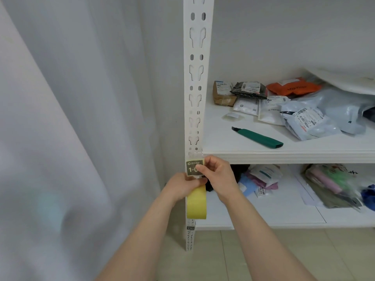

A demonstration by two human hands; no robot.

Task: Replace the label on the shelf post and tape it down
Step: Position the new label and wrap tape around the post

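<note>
A: Need the label (192,168) located first.

B: Found lower centre of frame, flat on the front of the shelf post (195,98), just under the front edge of the upper shelf board (284,157). Dark face, pale border, reads "1-0"; rest of the print covered by a thumb.

A: Hands next. Apart, together, clamped?

B: Logging right hand (218,173) as pinching the label at its right edge: thumb on the face, fingers curled at the post's right side. Logging left hand (182,186) just below and to the left, curled round yellow tape (196,203), thumb lying across the label's bottom edge.

A: Roll or loose strip?

B: Cannot tell. Seen as a yellow band hanging straight down in front of the post, under the left hand.

A: Hands touching each other?

B: Looks like it at the fingertips, right at the label's lower right corner. Blurry there, so not certain.

A: Anything else on the post?

B: Marking a second small label (190,228) further down, level with the lower shelf board (263,216). Too small to read.

A: Rest, quick.

B: On the upper shelf, right of centre: green utility knife (257,137) lying flat near the front, apart from everything. Behind it a small clear item (232,116), hard to make out. Further back and right, a pile of parcels (308,118). On the lower shelf, right side, more bags (332,183). Pale curtain (60,118) filling the left half. Tiled floor (263,256) along the bottom.
</note>
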